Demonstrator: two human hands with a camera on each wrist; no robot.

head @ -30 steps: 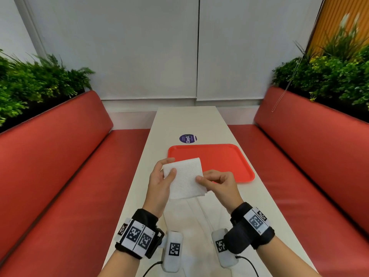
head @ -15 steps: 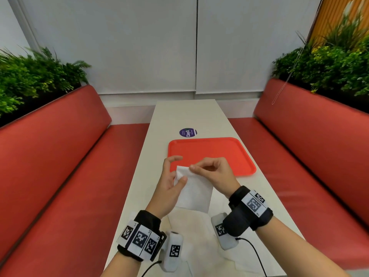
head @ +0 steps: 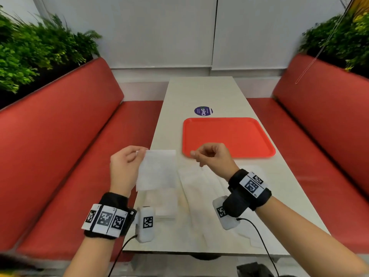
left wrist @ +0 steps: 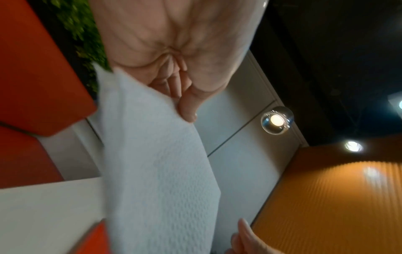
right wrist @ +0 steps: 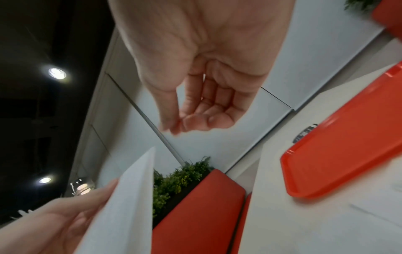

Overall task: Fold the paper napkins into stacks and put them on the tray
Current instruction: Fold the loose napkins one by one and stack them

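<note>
napkin (head: 157, 169): white, textured, hanging vert. | tray (head: 229, 136): red, flat, beyond napkin

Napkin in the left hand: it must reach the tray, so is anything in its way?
Only the empty right hand, raised beside the napkin at the tray's near left corner; nothing lies on the tray.
</note>
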